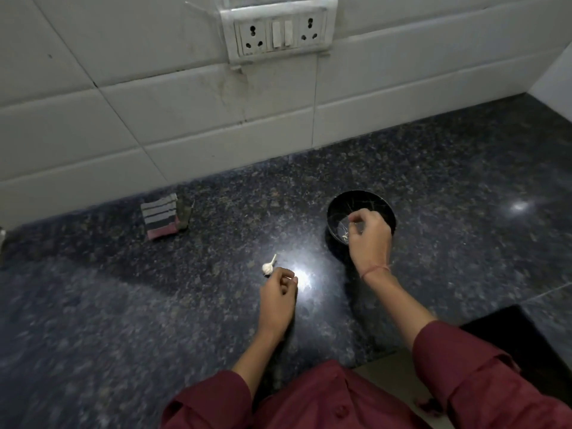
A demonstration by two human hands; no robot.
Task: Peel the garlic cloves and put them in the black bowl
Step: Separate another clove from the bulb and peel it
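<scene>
A black bowl (337, 209) stands on the dark granite counter, right of the middle. My right hand (370, 239) hovers over the bowl's near side with its fingers curled together. A small pale garlic piece (344, 235) shows inside the bowl just under the fingertips. A small white garlic bulb (267, 267) with a short stem lies on the counter to the left. My left hand (277, 300) rests just below and right of the bulb, apart from it. Its fingers are curled shut, and I see nothing in them.
A folded striped cloth (161, 216) lies by the white tiled wall at the back left. A socket and switch panel (278, 32) sits on the wall above. A black object (507, 335) is at the counter's near right edge. Lamp glare (301, 278) shines beside my left hand.
</scene>
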